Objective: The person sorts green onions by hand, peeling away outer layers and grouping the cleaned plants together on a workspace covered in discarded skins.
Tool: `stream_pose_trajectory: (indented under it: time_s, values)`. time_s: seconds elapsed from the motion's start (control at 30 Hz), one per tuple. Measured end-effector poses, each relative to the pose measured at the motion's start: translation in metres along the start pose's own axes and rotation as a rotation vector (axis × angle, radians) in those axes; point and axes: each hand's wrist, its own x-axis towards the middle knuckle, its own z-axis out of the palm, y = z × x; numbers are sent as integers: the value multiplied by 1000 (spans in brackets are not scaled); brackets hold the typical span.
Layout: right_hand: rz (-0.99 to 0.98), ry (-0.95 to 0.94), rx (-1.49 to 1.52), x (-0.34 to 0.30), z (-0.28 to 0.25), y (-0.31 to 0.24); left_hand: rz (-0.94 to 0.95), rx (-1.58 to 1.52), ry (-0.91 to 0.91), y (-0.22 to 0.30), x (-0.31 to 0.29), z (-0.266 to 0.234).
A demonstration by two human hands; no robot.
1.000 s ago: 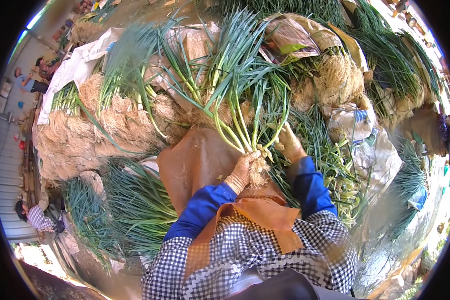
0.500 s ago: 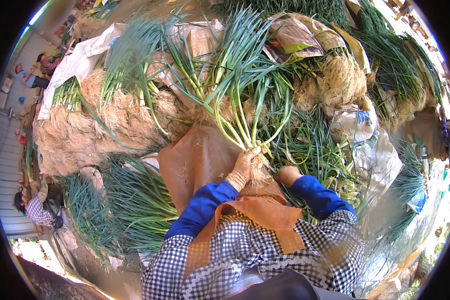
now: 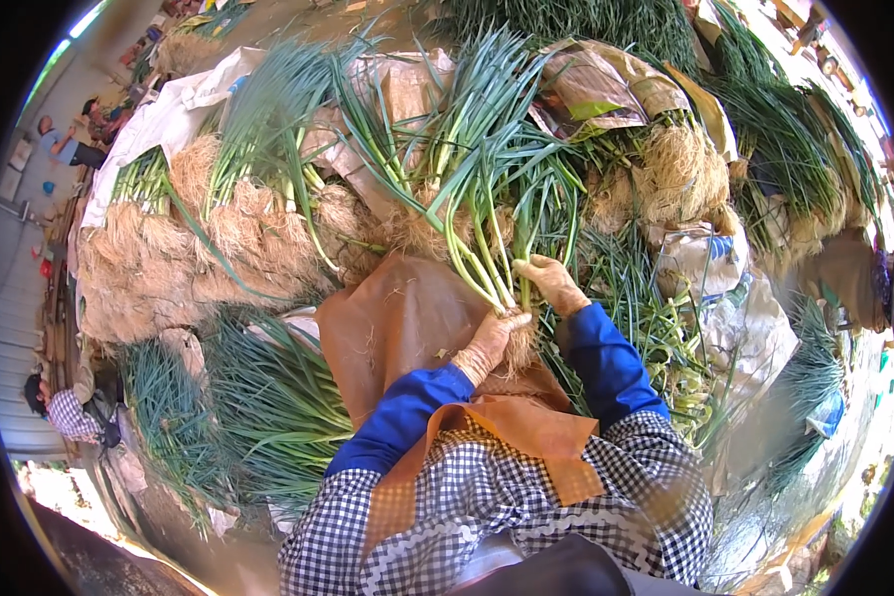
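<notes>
My left hand (image 3: 487,345) is closed round the lower stems of a small bunch of green garlic (image 3: 482,253), just above its pale, stringy roots (image 3: 521,353). From there the long stems fan up and away, and their flat, dark green leaves droop at the far end. My right hand (image 3: 553,283) pinches stems on the bunch's right side, a little higher than the left. A brown apron or sheet (image 3: 402,323) spreads beneath both hands, with bits of root scattered on it.
Rooted bunches (image 3: 233,214) line the far left, and more roots (image 3: 680,169) hang at the far right. Loose greens (image 3: 268,402) lie left of the apron; leafy trimmings (image 3: 666,348) lie to its right. White sacking (image 3: 750,328) is further right. Several people are at the left edge.
My right hand has moved up and forward from beside the roots onto the stems and closed on them. My left hand keeps its grip; the bunch's stems have shifted slightly right.
</notes>
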Motion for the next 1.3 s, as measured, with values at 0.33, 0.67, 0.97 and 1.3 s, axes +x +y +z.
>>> stream_pose_trajectory:
  time_s: [0.33, 0.67, 0.97, 1.3]
  values:
    - [-18, 243, 51, -10, -12, 35, -30, -70, 23, -18, 7, 10]
    - [-393, 284, -1638, -38, 1, 10, 138, 235, 189, -37, 13, 5]
    - [-454, -284, -1380, -192, -47, 68, -89, -196, 131, -8, 0, 14]
    - [-173, 269, -956, -35, 3, -7, -60, 55, 164, -2, -2, -6]
